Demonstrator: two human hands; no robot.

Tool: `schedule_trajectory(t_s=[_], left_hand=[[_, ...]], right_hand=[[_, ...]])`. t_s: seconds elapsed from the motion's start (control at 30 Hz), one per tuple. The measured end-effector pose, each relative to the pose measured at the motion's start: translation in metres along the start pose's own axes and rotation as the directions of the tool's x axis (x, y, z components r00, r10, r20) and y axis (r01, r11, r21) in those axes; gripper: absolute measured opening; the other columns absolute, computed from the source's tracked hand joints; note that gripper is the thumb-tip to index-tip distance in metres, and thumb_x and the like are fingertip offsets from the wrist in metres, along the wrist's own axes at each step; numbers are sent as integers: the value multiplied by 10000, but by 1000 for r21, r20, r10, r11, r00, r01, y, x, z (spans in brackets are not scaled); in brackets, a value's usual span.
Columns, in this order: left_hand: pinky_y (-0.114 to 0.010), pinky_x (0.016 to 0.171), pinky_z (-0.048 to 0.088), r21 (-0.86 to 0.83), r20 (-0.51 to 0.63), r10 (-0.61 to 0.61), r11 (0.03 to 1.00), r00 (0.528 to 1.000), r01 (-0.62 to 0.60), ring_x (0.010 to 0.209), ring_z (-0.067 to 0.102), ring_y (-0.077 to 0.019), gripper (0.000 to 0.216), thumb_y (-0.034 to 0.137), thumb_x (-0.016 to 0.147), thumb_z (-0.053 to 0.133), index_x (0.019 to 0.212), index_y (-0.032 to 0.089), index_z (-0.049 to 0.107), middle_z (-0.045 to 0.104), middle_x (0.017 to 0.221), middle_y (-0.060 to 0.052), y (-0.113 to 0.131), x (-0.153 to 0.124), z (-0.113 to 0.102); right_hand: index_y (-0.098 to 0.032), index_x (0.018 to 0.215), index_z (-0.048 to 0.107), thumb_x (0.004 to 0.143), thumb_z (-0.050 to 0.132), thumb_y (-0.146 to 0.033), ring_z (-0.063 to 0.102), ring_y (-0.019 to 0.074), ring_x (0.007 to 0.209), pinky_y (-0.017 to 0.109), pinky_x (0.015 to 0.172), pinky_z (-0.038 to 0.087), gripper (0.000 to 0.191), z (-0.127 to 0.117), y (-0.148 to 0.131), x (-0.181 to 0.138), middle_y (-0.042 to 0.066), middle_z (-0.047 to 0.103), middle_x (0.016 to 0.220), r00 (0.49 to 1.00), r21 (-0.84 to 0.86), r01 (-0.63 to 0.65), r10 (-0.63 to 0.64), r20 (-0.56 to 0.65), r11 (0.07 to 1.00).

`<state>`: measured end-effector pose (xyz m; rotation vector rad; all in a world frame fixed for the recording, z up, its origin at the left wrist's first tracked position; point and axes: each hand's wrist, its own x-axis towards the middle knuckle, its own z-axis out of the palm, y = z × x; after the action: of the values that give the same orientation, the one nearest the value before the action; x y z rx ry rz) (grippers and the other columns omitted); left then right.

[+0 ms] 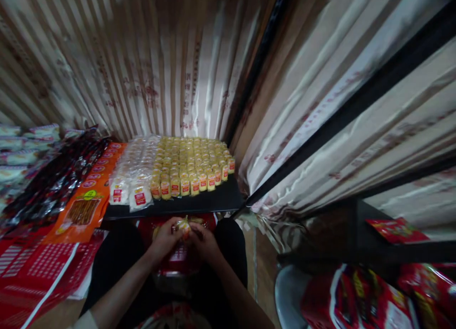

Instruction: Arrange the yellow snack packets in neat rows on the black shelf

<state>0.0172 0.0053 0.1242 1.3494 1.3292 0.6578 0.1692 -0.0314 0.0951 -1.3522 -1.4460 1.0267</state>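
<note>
My left hand (165, 237) and my right hand (204, 242) meet over my lap, both closed around one small yellow wrapped snack (184, 226) with a red label. Just beyond my hands a black tray (199, 203) carries many rows of the same yellow snacks (192, 165) on its right part. Pale snacks in clear wrappers (135, 177) fill its left part. A red bag (178, 260) lies open on my lap under my hands.
Orange packets (83, 208) and dark glossy packets (50, 181) lie to the left, with red printed sheets (39, 267) nearer me. Striped curtains (320, 120) close in behind and right. Red bags (374, 295) and a grey stool (288, 291) sit lower right.
</note>
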Motion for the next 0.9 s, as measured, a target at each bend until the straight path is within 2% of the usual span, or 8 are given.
schedule_trajectory(t_s=[0.07, 0.17, 0.3, 0.4, 0.57, 0.73, 0.9], left_hand=[[-259, 728, 474, 71, -33, 97, 993, 995, -95, 786, 606, -167, 259, 198, 688, 558, 939, 149, 600, 665, 881, -39, 14, 7, 4], [-246, 697, 476, 127, -18, 159, 980, 987, -155, 735, 597, -146, 307, 207, 722, 526, 1021, 155, 576, 655, 893, -37, 41, 19, 14], [-227, 634, 463, 211, 2, 202, 957, 979, -198, 618, 560, -114, 363, 220, 757, 513, 1112, 151, 535, 632, 785, -6, 81, 40, 35], [-222, 678, 463, 283, -3, 287, 919, 958, -274, 666, 569, -107, 307, 199, 750, 535, 1055, 166, 560, 637, 854, -9, 102, 61, 54], [-238, 726, 466, 382, 14, 359, 861, 933, -337, 729, 587, -116, 263, 208, 770, 551, 1029, 164, 567, 649, 892, -22, 125, 102, 84], [-251, 764, 465, 439, 56, 440, 795, 896, -418, 785, 603, -133, 283, 168, 781, 544, 1063, 158, 564, 657, 913, -40, 149, 139, 110], [-268, 803, 464, 515, 97, 479, 726, 873, -456, 863, 608, -164, 288, 154, 794, 526, 1077, 144, 576, 652, 973, -73, 169, 160, 130]], right_hand=[[-201, 1068, 619, 823, 488, -269, 619, 185, 969, 321, 877, 495, 286, -8, -12, -1, 69, 665, 1041, 986, -165, 62, -86, -142, 984], [-183, 1154, 568, 843, 458, -261, 561, 200, 1068, 355, 949, 450, 339, -18, -26, 1, 99, 614, 1129, 919, -380, 57, -197, -340, 923], [-142, 1290, 438, 877, 408, -253, 479, 211, 1173, 396, 994, 412, 429, -29, -29, 9, 133, 537, 1247, 857, -513, 91, -329, -396, 854], [-141, 1336, 382, 866, 422, -240, 408, 238, 1238, 451, 1019, 373, 482, -42, -22, 20, 141, 471, 1320, 814, -595, 93, -406, -416, 798], [-133, 1352, 367, 869, 401, -236, 343, 258, 1283, 473, 1024, 354, 495, -69, -6, 46, 142, 381, 1396, 791, -603, -12, -362, -494, 798], [-113, 1379, 318, 883, 339, -227, 280, 247, 1330, 473, 1044, 324, 510, -91, 8, 74, 148, 320, 1436, 777, -555, -33, -328, -537, 832], [-109, 1393, 292, 882, 322, -216, 240, 234, 1352, 468, 1065, 295, 523, -105, 22, 94, 140, 279, 1459, 758, -521, -56, -303, -577, 852]])
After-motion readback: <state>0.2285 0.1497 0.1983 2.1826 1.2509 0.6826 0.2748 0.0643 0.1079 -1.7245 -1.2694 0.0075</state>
